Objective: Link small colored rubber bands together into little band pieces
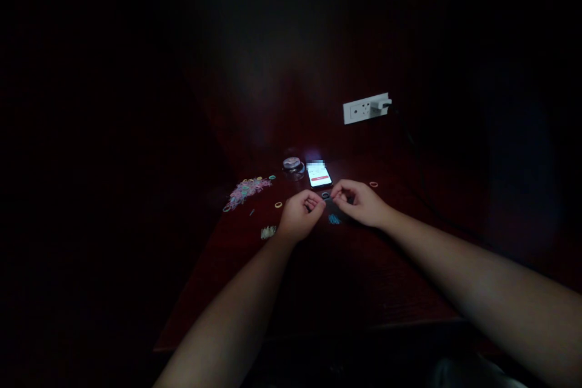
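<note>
My left hand (pixel 302 216) and my right hand (pixel 359 202) face each other above the dark red table, thumbs and fingertips pinched together. A thin pale strand seems to run between the fingertips, too small and dim to make out. Just behind that gap is a small bluish-purple elastic band (pixel 325 195). A cluster of blue bands (pixel 334 219) lies below the gap, near my right hand. Beside my left wrist sits a group of pale cream bands (pixel 268 232). One yellow band (pixel 279 205) lies left of my left hand, and an orange one (pixel 373 184) is beyond my right hand.
A loose heap of multicoloured elastic bands (pixel 248 191) covers the table's left side. At the back stand a clear lidded jar (pixel 293 168) and a phone (pixel 319 174) with its screen lit. A wall socket (pixel 366 109) holds a plug with a dark cable. The surroundings are very dark.
</note>
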`<state>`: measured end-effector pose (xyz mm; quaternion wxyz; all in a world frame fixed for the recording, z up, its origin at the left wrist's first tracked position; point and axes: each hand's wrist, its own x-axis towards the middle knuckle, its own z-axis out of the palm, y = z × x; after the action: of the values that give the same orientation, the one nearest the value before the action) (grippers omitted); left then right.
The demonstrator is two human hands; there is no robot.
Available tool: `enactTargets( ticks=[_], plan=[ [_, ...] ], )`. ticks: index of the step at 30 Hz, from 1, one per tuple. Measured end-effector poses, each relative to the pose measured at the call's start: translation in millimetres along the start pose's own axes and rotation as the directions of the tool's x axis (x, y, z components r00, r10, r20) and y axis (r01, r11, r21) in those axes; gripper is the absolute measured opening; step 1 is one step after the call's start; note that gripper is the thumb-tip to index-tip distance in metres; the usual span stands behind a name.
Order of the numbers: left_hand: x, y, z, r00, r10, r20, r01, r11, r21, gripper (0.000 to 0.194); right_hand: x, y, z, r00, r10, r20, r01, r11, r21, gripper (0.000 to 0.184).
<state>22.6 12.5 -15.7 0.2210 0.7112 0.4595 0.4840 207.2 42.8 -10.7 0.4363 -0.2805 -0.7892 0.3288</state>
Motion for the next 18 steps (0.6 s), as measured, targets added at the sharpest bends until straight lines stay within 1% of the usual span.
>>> enactTargets(
  ticks=[4,13,18],
  plan=[
    [0.0,-1.2,0.1,1.000,-0.003,0.011,0.004,1.000,-0.013,0.015,-0.1,-1.4,-0.2,1.000,-0.012,-0.005,0.012,1.000,-0.029,0.007],
    [-0.3,1.6,-0.4,0.999,-0.008,0.045,0.009,1.000,-0.011,0.015,1.5,-2.5,-0.1,1.000,0.002,-0.012,-0.003,0.996,-0.087,0.014],
    [-0.9,1.7,0.3,0.998,-0.014,0.061,0.015,1.000,-0.027,0.015,2.0,-0.8,-0.5,1.000,0.000,-0.002,0.000,0.995,-0.102,0.013]
  ],
)
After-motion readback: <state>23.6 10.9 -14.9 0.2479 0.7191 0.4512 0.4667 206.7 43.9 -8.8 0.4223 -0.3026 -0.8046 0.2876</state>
